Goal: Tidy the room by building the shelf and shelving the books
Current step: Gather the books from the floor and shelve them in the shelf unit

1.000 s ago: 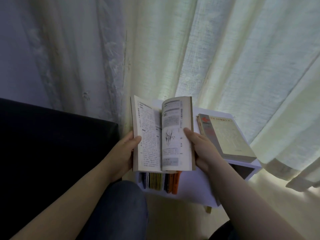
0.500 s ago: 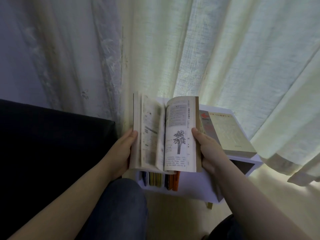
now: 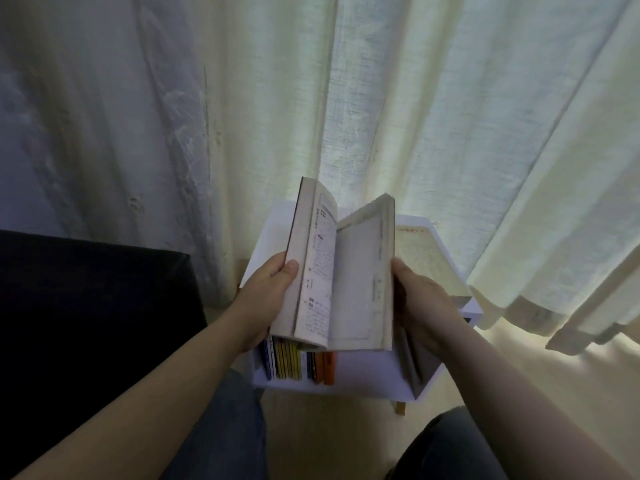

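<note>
Upright books [image 3: 298, 363] in white shelf [image 3: 363, 375]; left hand [image 3: 266, 299] and right hand [image 3: 426, 306] clasped round half-open book [image 3: 349, 289]

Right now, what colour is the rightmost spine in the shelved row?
The spine is orange; head view.

A small white wooden shelf unit [image 3: 363, 374] is standing on the pale floor [image 3: 346, 431] on a short wooden foot [image 3: 400, 408]. A beige-covered book [image 3: 427, 261] is lying flat on its top, and a row of blue, yellow and orange-spined books [image 3: 298, 363] is standing upright in its lower compartment.
</note>
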Demonstrator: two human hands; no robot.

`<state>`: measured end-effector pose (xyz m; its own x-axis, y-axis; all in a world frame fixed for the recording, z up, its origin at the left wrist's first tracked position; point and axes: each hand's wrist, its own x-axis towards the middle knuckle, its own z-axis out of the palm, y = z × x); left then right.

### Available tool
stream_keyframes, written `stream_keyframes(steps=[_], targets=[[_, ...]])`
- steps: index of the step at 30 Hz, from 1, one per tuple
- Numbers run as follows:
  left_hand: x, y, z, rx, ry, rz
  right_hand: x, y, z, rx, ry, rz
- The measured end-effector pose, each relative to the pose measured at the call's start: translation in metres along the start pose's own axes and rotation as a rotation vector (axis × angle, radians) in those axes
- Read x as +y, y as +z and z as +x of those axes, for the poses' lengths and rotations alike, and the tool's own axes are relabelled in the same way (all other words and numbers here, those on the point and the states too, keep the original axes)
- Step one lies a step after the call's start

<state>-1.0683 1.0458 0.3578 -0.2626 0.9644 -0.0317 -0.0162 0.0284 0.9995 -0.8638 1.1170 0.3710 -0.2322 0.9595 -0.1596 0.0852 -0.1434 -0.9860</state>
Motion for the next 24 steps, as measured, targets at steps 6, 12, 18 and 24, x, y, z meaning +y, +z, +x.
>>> stream_keyframes(steps=[6, 12, 18, 24], targets=[[0.0, 0.008, 0.002, 0.056, -0.014, 0.017, 0.006, -0.012, -0.001, -0.059, 0.059, 0.051], [0.002, 0.007, 0.002, 0.092, -0.015, 0.024, 0.009, -0.013, -0.003, -0.057, 0.074, 0.086], [0.004, 0.007, 0.006, 0.097, 0.008, 0.065, 0.011, -0.013, -0.003, -0.06, 0.084, 0.11], [0.017, 0.002, 0.017, 0.09, 0.021, 0.14, 0.013, -0.014, 0.004, -0.081, 0.105, 0.172]])
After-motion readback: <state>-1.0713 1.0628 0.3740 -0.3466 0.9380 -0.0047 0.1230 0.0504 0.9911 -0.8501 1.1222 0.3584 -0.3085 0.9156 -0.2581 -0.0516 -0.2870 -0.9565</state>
